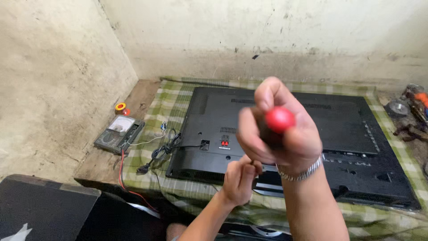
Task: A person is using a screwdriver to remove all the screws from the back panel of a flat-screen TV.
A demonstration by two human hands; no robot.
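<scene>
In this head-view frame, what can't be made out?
- Shaft and tip of the red-capped black-handled tool: hidden behind the right hand, blurred.
- What the left hand pinches: too small.
- Black flat-panel television back, near edge: covered by both hands.
- Tools at the right edge: cut off.

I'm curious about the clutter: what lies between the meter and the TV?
In the head view, a coiled black cable with its plug lies on the checked cloth between the meter and the TV.
</scene>
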